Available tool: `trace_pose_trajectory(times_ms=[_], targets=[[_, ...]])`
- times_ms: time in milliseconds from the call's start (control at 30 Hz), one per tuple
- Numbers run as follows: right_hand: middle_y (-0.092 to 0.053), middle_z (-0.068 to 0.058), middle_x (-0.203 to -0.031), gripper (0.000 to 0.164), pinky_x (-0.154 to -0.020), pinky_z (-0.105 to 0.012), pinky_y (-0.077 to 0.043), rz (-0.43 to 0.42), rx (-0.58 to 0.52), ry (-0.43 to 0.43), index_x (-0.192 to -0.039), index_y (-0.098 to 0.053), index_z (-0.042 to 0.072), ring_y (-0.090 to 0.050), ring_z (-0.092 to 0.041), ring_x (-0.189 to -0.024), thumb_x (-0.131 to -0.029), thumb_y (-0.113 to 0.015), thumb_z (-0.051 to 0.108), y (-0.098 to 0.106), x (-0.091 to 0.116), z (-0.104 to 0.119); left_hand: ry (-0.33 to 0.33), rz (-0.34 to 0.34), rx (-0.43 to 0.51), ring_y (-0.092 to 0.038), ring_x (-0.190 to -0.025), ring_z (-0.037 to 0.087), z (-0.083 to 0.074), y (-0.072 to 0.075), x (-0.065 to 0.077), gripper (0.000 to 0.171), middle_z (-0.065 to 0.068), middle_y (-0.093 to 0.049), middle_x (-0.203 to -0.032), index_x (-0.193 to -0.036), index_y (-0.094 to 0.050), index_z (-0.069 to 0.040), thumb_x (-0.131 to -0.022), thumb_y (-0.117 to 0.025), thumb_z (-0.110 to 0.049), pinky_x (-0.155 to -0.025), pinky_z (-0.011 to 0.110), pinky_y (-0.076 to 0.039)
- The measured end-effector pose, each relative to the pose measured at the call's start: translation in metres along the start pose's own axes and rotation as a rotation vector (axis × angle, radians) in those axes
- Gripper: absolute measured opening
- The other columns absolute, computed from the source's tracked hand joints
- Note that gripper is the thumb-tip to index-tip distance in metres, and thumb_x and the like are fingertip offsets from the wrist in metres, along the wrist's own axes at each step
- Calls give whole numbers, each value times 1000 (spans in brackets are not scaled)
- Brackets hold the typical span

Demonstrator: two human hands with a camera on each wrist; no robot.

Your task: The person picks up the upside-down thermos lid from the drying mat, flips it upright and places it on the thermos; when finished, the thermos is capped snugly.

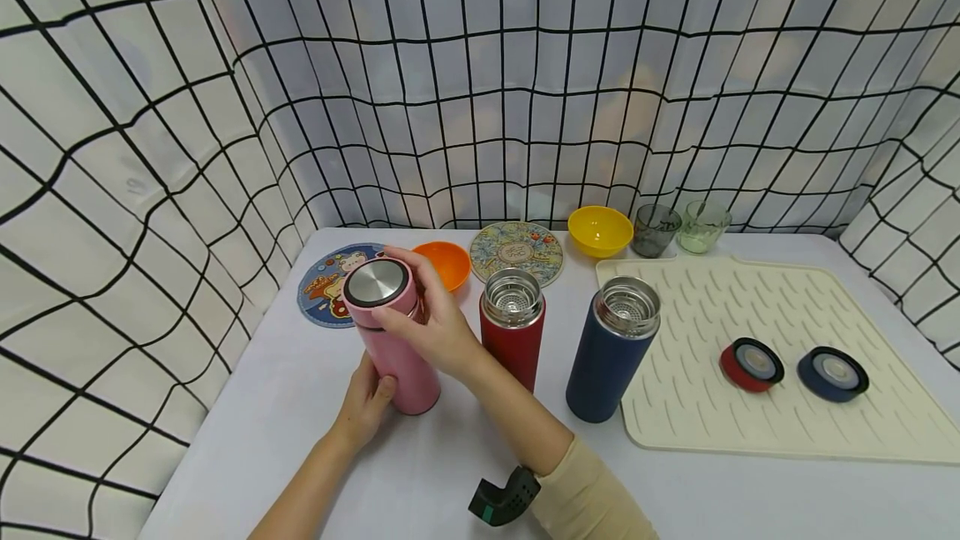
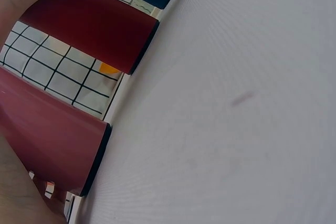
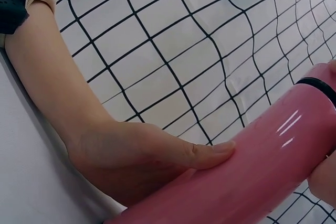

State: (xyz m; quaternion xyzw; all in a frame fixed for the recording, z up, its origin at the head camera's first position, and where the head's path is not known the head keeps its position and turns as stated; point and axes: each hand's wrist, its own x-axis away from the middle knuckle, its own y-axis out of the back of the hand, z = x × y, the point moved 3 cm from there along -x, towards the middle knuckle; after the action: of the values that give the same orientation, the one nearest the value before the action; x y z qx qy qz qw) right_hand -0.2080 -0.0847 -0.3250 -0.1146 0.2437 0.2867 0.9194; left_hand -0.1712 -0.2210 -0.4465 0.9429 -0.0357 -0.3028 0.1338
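A pink thermos bottle [image 1: 405, 365] stands on the white table, its pink lid with a silver top [image 1: 377, 282] in place. My left hand [image 1: 363, 407] holds the lower body from the left, thumb against the front; the right wrist view shows this left hand [image 3: 152, 153] too. Around the lid and upper neck curls my right hand [image 1: 435, 315], its thumb in front and fingers behind. To the right stand a red thermos bottle [image 1: 513, 348] and a dark blue thermos bottle [image 1: 607, 365], both lidless with metal strainers in their mouths.
A red lid [image 1: 752, 365] and a blue lid [image 1: 832, 373] lie on the cream mat [image 1: 690, 415]. Behind are an orange bowl [image 1: 444, 265], a yellow bowl [image 1: 600, 232], two glasses [image 1: 655, 232], a blue round coaster [image 1: 322, 290] and a patterned round coaster [image 1: 517, 247]. Black netting [image 1: 465, 90] surrounds the table.
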Motion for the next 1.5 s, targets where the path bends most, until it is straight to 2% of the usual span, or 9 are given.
trace_pose_trajectory(times_ms=[133, 400, 533, 700, 933, 1000, 1167, 1300, 1500], targets=[[-42, -6, -131, 67, -93, -31, -44, -38, 36, -32, -138, -32, 15, -48, -17, -113, -81, -67, 8, -1, 1, -1, -11, -1, -10, -48, -107, 3, 0, 0, 0, 62, -8, -49, -121, -132, -30, 7, -95, -43, -41, -91, 13, -38], [-35, -20, -140, 64, -107, -32, -26, 6, 66, 89, -142, -25, 1, -35, -18, -127, -89, -48, 30, 0, 1, -1, 8, -4, -10, -50, -105, 4, -1, 0, -1, 64, -1, -51, -117, -131, -32, 7, -94, -41, -45, -89, 13, -39], [-42, -15, -133, 59, -99, -33, -38, -38, 77, 66, -139, -32, 6, -43, -18, -118, -88, -57, 22, 0, 1, -2, 2, 0, -16, -49, -106, 4, -2, 0, -1, 63, -4, -49, -120, -133, -31, 6, -95, -41, -43, -90, 13, -38], [-44, -10, -124, 63, -86, -34, -49, -108, 96, 44, -132, -37, 8, -45, -17, -105, -78, -69, 5, 0, 2, -1, -1, 8, -5, -47, -109, 3, -2, 0, -2, 64, -9, -47, -123, -134, -29, 6, -95, -42, -43, -92, 13, -37], [-43, -14, -131, 64, -100, -32, -36, -25, 115, 77, -139, -30, 4, -43, -15, -118, -89, -50, 37, 0, 1, -2, 5, -4, -5, -48, -106, 2, -1, 0, -2, 63, -13, -48, -119, -132, -30, 7, -95, -42, -42, -90, 12, -38], [-44, -16, -132, 65, -101, -33, -35, -5, 92, 86, -139, -29, 3, -44, -16, -118, -89, -50, 40, 0, 0, -2, 12, -3, -1, -48, -106, 3, -1, 0, -1, 63, -13, -48, -120, -133, -30, 6, -95, -42, -42, -90, 12, -38], [-44, -9, -131, 58, -96, -33, -41, -30, 31, 20, -137, -34, 9, -47, -17, -114, -87, -60, 22, 0, 0, -1, 17, 1, 10, -47, -107, 2, 0, 0, -1, 64, -13, -47, -121, -134, -28, 6, -95, -43, -42, -90, 12, -38], [-44, -8, -129, 62, -92, -32, -45, -57, 12, -24, -135, -35, 12, -49, -17, -110, -82, -66, 8, -1, 1, -1, 19, 2, 12, -47, -108, 2, 1, 0, 0, 63, -13, -47, -122, -134, -28, 7, -95, -43, -41, -90, 12, -38], [-37, -18, -138, 60, -103, -33, -33, 9, 42, 76, -142, -26, 4, -41, -21, -122, -90, -49, 22, -1, 1, -1, 6, -1, 11, -49, -105, 4, 0, -1, -1, 64, -7, -49, -117, -130, -32, 8, -94, -42, -44, -88, 13, -39]])
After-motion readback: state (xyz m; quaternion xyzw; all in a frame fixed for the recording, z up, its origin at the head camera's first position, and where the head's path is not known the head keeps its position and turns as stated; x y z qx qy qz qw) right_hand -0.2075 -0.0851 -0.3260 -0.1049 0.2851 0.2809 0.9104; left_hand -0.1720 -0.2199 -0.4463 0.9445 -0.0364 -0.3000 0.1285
